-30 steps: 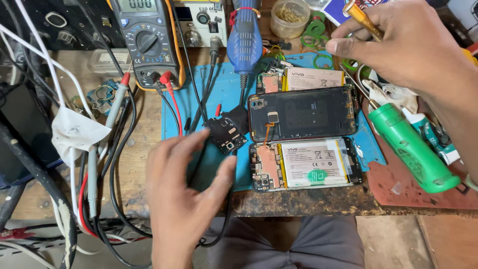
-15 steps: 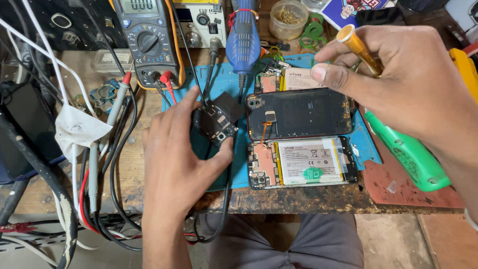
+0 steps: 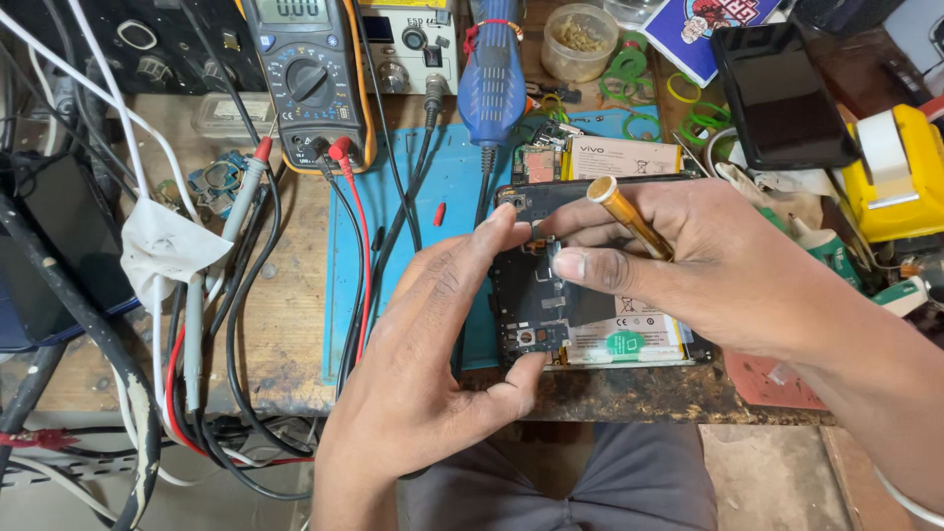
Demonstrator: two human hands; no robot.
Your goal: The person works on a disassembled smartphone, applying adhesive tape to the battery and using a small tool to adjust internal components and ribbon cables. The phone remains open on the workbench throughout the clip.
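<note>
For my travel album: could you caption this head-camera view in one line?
Left hand steadies an opened phone on a blue mat while right hand holds a yellow-handled tool.

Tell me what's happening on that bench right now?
A person is working on an opened phone lying on a blue mat. The left hand grips the phone's left edge, thumb below and fingers on top. The right hand holds a yellow-handled tool over its middle. A multimeter stands behind.
</note>
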